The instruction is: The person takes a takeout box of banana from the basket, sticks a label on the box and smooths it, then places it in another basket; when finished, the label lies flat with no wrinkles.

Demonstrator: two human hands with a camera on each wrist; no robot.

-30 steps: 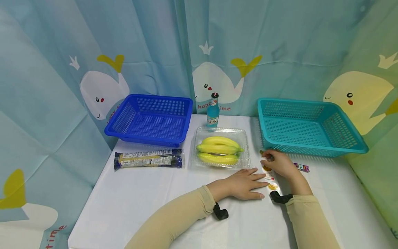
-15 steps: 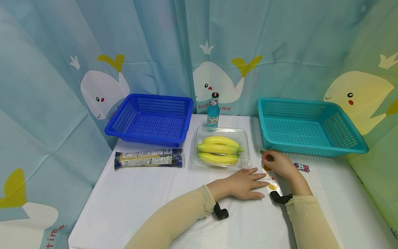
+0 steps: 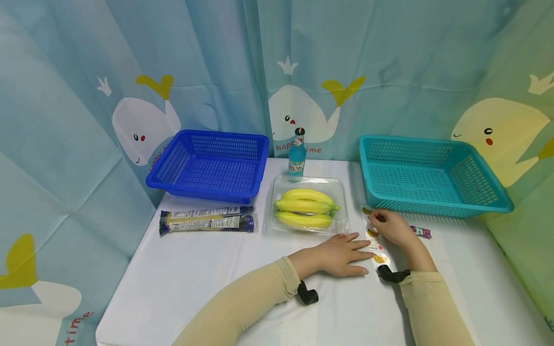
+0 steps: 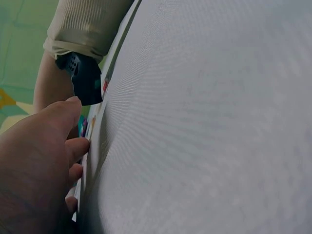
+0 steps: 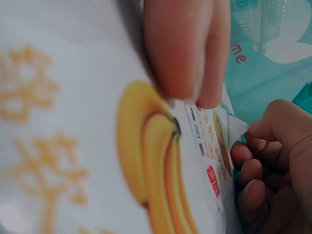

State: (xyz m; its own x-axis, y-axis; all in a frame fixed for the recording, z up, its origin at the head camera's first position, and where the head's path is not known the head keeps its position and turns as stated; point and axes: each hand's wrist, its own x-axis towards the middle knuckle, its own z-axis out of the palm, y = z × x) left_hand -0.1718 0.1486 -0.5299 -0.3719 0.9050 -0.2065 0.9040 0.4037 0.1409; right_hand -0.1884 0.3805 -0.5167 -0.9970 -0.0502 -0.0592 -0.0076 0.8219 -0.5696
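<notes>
A strip of white stickers (image 3: 380,259) printed with bananas lies on the table, right of the clear box of bananas (image 3: 305,207). My left hand (image 3: 339,255) lies flat with straight, spread fingers, its fingertips on the strip's left edge. In the left wrist view the left hand (image 4: 39,156) shows its thumb and fingertips beside the white cloth. My right hand (image 3: 393,228) is over the upper part of the strip. In the right wrist view the right hand (image 5: 278,156) pinches a raised white corner of a banana sticker (image 5: 236,127) between thumb and forefinger.
A turquoise basket (image 3: 433,204) stands at the back right and a blue basket (image 3: 207,192) at the back left. Behind the banana box is a blue bottle (image 3: 296,154). A long wrapped packet (image 3: 207,221) lies left; a small purple packet (image 3: 421,232) lies right of my right hand.
My right hand has shifted slightly right, with thumb and forefinger drawing back from the strip's left edge, so more of its upper end shows. My left hand has stayed in place.
</notes>
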